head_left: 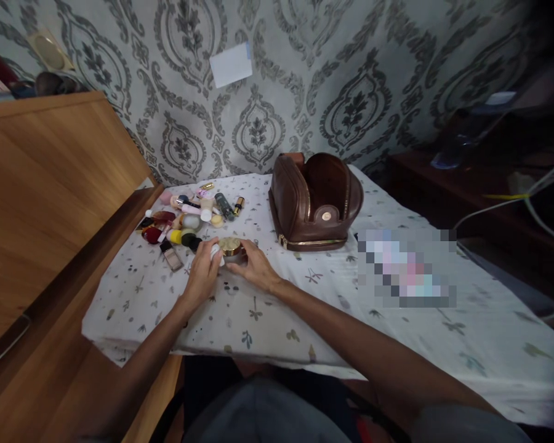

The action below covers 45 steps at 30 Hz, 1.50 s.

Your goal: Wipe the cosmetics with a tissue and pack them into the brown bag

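My right hand [257, 266] grips a small round cosmetic jar [229, 247] with a gold lid, thumb and fingers around its right side. Closed on a small white piece [217, 255] that looks like tissue or cloth, my left hand [204, 266] presses against the jar's left side. What the white piece is cannot be told for sure. A nail polish bottle [170, 256] lies just left of my left hand. Behind it is a loose pile of cosmetics, including a dark green tube [224, 207] and a lipstick [239, 207].
A brown leather cosmetic bag [292, 206] stands unzipped behind my right hand. A blurred-out flat object [406, 267] lies to the right. The patterned cloth [277, 320] covers the table. A wooden panel [55, 160] borders the left, and a plastic bottle [459, 138] lies far right.
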Each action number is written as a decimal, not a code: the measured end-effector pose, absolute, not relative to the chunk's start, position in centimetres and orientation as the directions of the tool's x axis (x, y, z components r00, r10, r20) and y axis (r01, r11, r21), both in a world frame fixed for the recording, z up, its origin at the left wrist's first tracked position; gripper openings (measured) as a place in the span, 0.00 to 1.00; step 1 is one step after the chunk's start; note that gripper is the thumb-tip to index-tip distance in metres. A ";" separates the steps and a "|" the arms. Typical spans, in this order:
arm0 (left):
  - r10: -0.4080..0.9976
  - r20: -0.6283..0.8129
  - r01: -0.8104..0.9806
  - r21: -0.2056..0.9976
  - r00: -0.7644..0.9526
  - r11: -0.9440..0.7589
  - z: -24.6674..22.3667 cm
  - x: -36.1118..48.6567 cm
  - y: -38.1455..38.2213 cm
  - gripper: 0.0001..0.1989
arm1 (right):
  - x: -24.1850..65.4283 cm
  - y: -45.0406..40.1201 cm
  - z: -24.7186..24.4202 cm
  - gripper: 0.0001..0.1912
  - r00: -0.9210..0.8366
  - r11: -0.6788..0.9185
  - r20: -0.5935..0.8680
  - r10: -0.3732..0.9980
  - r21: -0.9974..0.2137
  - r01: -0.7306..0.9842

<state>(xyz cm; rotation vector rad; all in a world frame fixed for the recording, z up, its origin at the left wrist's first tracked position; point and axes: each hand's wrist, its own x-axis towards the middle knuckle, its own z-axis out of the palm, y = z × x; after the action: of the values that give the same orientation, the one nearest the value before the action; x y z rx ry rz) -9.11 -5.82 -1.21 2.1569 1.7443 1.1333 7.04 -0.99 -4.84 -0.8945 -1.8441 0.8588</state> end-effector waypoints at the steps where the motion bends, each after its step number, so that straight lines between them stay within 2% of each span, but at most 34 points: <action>1: 0.891 0.452 0.773 0.553 0.035 -0.311 -1.2 -9.2 -5.9 0.20 | 7.1 -1.0 -4.8 0.26 -0.363 0.493 0.400 0.842 -0.843 0.216; 5: 0.896 0.444 0.752 0.581 0.027 -0.310 -1.4 -9.0 -6.6 0.22 | 7.2 -1.0 -4.6 0.28 -0.399 0.469 0.365 0.841 -0.860 0.202; 12: 0.883 0.454 0.794 0.491 0.117 -0.358 -1.9 -7.6 -7.6 0.25 | 6.9 -1.0 -4.7 0.17 -0.439 0.554 0.407 0.801 -0.781 0.288; 21: 0.869 0.466 0.815 0.430 0.169 -0.389 -1.6 -7.6 -6.6 0.22 | 6.8 -1.1 -5.2 0.20 -0.459 0.612 0.442 0.771 -0.715 0.339; 26: 0.889 0.452 0.769 0.543 0.070 -0.337 -1.2 -8.1 -6.2 0.18 | 6.8 -1.0 -5.2 0.28 -0.462 0.604 0.434 0.774 -0.724 0.332; 30: 0.906 0.420 0.655 0.701 -0.058 -0.283 -1.2 -8.5 -5.2 0.17 | 7.0 -0.8 -5.3 0.32 -0.489 0.629 0.451 0.746 -0.718 0.297; 34: 0.933 0.320 0.520 0.832 -0.165 -0.194 -1.3 -8.7 -3.9 0.20 | 7.1 -0.9 -5.6 0.47 -0.484 0.549 0.367 0.794 -0.775 0.314; 37: 0.942 0.319 0.499 0.836 -0.101 -0.230 -1.0 -8.7 -3.7 0.19 | 7.2 -1.1 -5.6 0.57 -0.475 0.471 0.293 0.830 -0.823 0.316; 40: 0.939 0.342 0.493 0.810 0.045 -0.318 -0.1 -8.6 -3.9 0.18 | 7.2 -1.2 -5.5 0.60 -0.458 0.434 0.266 0.848 -0.844 0.315; 45: 0.878 0.337 0.618 0.623 0.341 -0.479 1.4 -8.1 -4.1 0.19 | 7.2 -1.1 -5.7 0.61 -0.449 0.419 0.260 0.855 -0.857 0.302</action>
<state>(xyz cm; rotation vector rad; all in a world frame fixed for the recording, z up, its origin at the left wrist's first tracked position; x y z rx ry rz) -8.14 -4.09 1.38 2.2244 1.3170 0.9215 7.22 -1.10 -5.68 -0.9797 -1.9585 0.9843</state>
